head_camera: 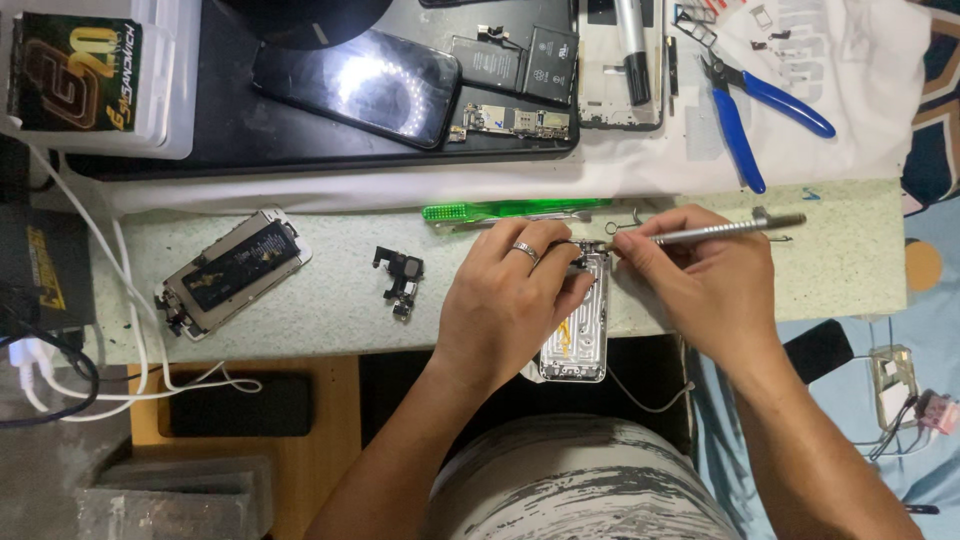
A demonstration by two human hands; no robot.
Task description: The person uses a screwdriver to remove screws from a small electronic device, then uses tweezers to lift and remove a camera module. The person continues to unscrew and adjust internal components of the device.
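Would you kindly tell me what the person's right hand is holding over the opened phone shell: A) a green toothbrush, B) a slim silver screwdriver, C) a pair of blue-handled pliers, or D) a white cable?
B: the right hand grips a slim silver screwdriver with its tip at the top of the phone shell, which the left hand steadies.

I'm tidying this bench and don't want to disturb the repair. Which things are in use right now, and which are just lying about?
In use:
- left hand, steadying the open phone housing
- right hand, holding the metal screwdriver at the housing's top end

Lying about:
- blue pliers
- green toothbrush
- detached screen assembly
- small black part
- dark phone
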